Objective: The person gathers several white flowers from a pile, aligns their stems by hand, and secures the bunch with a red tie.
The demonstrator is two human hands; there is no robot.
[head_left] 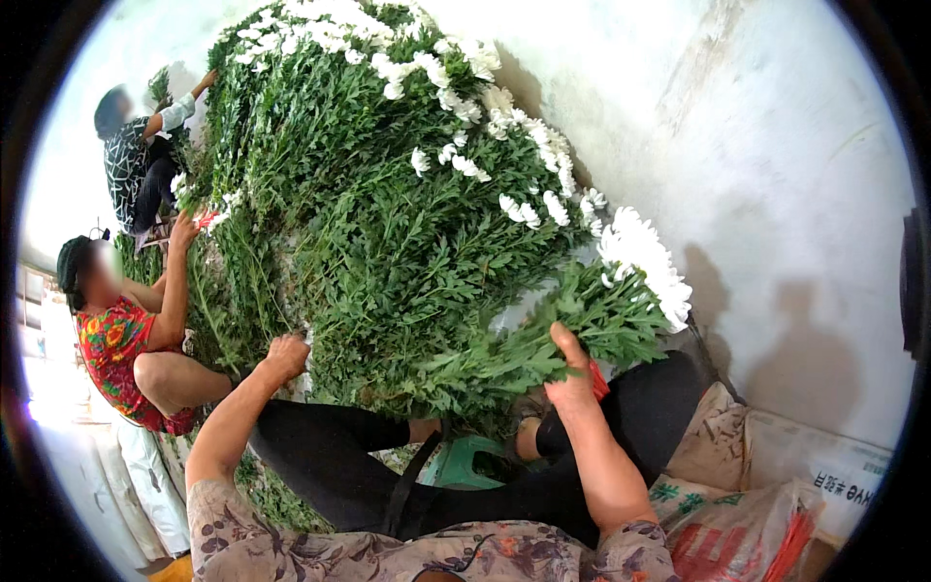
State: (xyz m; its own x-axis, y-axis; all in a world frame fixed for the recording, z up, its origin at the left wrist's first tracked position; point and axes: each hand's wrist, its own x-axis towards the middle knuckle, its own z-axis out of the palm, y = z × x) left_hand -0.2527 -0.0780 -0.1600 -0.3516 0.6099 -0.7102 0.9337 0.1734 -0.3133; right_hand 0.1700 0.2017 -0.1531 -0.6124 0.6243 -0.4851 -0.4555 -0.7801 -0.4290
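From the head view, your right hand [574, 373] is clamped around the stems of a bunch of white chrysanthemums [635, 276], thumb up along the stalks, with the white heads fanned toward the grey concrete wall [776, 175] on your right. Your left hand [286, 354] is curled shut at the lower left edge of the big heap of cut chrysanthemums [378, 194]; it grips into the foliage there, though you cannot tell exactly which stems it has. The heap fills the middle of the picture, leaves toward you and white blooms along its far and right rim, close against the wall. For containers, only the printed woven sacks [756, 504] show, lying slumped at your lower right beside the wall; their mouths are hidden, so what is in them cannot be told. A green plastic stool [464, 464] sits between your black-trousered legs [330, 466], just under the bunch. On your left, a person in a red flowered top [114, 354] squats against the heap's left edge with an arm raised into the stems, and behind them a second person in a dark patterned top [126, 165] reaches up to the pile. Open room is slim: wall right, sacks lower right, people left, heap in front.
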